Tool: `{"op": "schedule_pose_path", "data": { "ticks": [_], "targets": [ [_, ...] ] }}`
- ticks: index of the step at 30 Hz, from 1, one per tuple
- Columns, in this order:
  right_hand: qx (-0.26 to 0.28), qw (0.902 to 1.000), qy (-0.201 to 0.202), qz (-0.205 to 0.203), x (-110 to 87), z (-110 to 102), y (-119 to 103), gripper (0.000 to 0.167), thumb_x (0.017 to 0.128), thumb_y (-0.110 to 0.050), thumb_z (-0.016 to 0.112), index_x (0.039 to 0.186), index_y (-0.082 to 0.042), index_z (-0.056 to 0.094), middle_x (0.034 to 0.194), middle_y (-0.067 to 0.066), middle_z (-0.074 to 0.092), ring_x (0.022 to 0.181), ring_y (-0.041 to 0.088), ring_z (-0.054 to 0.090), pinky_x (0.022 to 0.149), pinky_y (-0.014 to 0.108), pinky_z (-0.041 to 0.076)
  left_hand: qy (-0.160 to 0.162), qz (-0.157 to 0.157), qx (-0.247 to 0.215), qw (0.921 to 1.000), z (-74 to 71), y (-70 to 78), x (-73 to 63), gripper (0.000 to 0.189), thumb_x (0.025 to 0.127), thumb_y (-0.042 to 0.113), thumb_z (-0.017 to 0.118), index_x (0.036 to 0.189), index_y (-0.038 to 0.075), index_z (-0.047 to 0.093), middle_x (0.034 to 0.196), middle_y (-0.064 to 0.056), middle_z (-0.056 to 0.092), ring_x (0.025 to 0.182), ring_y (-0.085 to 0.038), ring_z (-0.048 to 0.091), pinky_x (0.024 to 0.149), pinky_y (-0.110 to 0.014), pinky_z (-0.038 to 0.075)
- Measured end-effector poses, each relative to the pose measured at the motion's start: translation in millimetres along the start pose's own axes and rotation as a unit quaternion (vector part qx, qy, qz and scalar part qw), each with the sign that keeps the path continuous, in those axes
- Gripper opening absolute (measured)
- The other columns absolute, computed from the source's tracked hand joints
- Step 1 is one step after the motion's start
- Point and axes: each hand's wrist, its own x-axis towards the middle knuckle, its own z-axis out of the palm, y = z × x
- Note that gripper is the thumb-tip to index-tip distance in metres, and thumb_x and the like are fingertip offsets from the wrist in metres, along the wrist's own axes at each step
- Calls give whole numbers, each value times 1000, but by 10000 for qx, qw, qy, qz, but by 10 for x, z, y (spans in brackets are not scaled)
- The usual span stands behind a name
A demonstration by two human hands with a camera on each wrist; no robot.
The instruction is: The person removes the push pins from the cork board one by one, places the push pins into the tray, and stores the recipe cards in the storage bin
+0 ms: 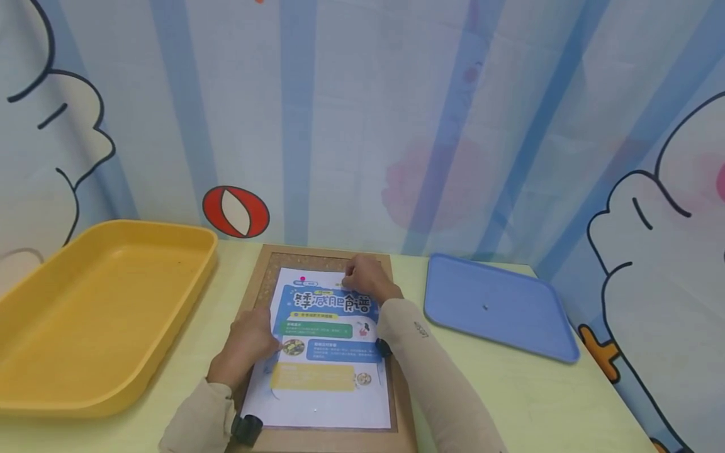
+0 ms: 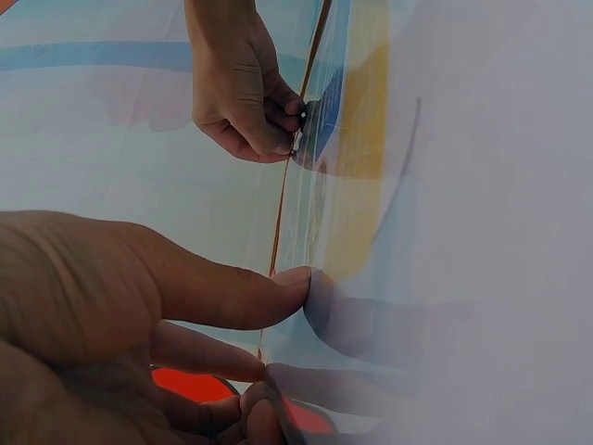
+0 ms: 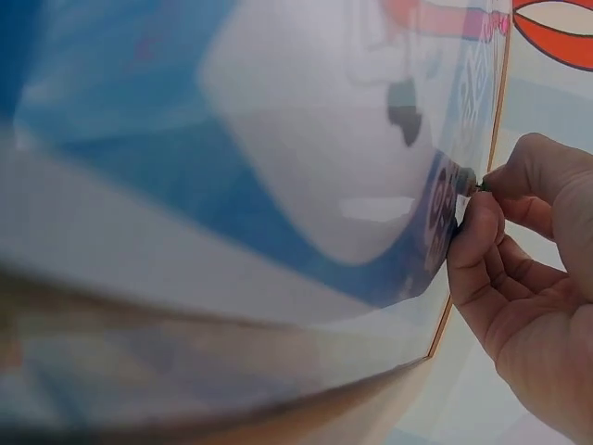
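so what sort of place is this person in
Perhaps a small staged tabletop workspace, though the wider room is out of view: a cartoon-printed backdrop rises behind the pale yellow table, where a framed corkboard rests between a yellow tray and a blue tray.

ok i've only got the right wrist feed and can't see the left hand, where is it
Observer: The left hand is at the left edge of the poster, thumb on the paper.
Operator: and what's the poster lying on
Observer: A framed corkboard, with bare cork showing beyond the poster's top edge.
Operator: anything off to the right of it
Observer: Yes, a shallow blue tray, set apart from the corkboard.
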Motion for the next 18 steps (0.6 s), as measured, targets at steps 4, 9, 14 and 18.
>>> {"op": "schedule_pose_path", "data": {
  "ticks": [4,9,14,18],
  "targets": [
    [-268,9996,-51,-86,25,15,-25,7,92,-21,70,89,-15,71,85,2,65,78,17,62,71,28,49,9,1,42,10000,2,-8,5,66,80,1,79,135,-13,46,115,-29,63,97,-38,64,89,-53,57],
    [-1155,9928,-140,-293,30,13,-165,9,95,-17,65,93,-11,70,80,2,64,72,15,60,66,27,49,10,-29,57,10000,-2,-17,22,66,81,2,78,136,-13,45,116,-29,62,99,-39,64,90,-53,57],
    [-1505,9883,-216,-96,-27,-10,-266,8,96,-17,64,100,-10,68,84,3,64,75,16,60,69,28,52,23,22,-57,10000,-1,-16,13,65,81,1,78,136,-12,46,113,-27,64,97,-38,66,86,-50,59],
    [-1337,9906,-287,-98,-18,-24,-252,8,95,-16,65,99,-10,69,82,3,64,73,16,61,68,28,52,43,38,-130,9999,-2,-9,-5,65,81,0,78,136,-12,46,110,-26,65,94,-37,67,82,-47,60]
  ]
}}
